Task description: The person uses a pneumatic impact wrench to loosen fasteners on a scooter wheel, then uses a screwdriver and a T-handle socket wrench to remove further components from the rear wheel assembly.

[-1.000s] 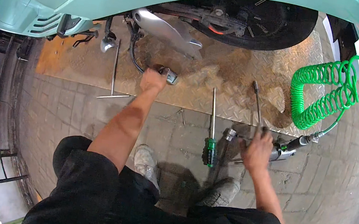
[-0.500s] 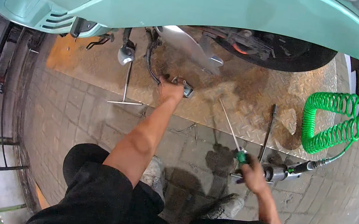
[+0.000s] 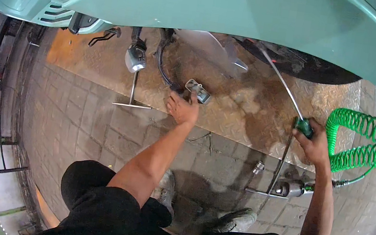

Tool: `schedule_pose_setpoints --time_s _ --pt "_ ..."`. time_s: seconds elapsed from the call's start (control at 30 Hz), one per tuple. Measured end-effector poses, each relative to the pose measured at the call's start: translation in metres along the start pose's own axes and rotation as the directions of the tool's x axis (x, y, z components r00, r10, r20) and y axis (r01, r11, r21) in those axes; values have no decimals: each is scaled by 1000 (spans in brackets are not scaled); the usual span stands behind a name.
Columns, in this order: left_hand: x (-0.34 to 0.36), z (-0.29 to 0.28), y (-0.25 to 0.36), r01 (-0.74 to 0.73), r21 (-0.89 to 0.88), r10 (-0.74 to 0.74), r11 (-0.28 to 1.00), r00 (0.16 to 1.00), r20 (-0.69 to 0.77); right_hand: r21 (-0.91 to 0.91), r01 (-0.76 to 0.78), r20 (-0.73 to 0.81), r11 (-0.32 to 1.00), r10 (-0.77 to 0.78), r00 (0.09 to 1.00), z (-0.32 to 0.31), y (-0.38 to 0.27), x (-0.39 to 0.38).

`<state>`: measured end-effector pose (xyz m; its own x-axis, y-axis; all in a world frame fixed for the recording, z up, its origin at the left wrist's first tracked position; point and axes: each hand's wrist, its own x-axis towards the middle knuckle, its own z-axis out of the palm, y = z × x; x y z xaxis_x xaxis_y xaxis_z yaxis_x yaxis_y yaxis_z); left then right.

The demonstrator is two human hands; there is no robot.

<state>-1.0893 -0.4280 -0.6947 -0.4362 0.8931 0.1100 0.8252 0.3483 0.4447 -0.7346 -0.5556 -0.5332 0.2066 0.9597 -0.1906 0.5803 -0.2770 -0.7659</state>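
My right hand (image 3: 314, 142) is wrapped round the green handle of a long screwdriver (image 3: 283, 83). The shaft points up and left, its far end beside the dark tyre under the mint-green body panel. My left hand (image 3: 183, 109) is closed at a small grey rectangular housing (image 3: 204, 95), one finger pressed on its top; the lower fingers are curled beside the end of a black cable (image 3: 162, 67). Part of that cable end is hidden by the fingers.
The mint-green vehicle panel (image 3: 204, 8) overhangs a rusty tread plate (image 3: 231, 119). On the left lies a T-handle wrench (image 3: 132, 94); on the right, another T-handle tool (image 3: 279, 170), a metal socket (image 3: 258, 167), an air impact wrench (image 3: 291, 189) and a coiled green hose (image 3: 360, 165).
My right hand has moved up and right with the screwdriver, its tip now by the tyre. My left hand has shifted slightly right and down, and more of the grey housing shows.
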Motion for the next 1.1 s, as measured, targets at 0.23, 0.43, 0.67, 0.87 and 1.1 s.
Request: schedule_pose_setpoints --time_s 0.23,0.43,0.67,0.87,1.1 --pt "-13 -13 -18 -120 100 102 988 980 170 30 -93 57 995 91 994 -5 -3 33" --pt "-18 -10 -37 -174 68 164 982 977 137 -3 240 -179 971 -236 955 -3 22 79" --pt "-18 -24 -55 -505 112 474 856 852 225 -367 253 -232 895 -351 907 45 -32 135" --pt "-23 -15 -55 -480 58 445 875 847 293 -524 234 -249 819 -410 878 47 -34 92" --pt "-12 -19 -70 -425 163 360 890 876 321 317 -253 203 914 195 960 58 -159 9"
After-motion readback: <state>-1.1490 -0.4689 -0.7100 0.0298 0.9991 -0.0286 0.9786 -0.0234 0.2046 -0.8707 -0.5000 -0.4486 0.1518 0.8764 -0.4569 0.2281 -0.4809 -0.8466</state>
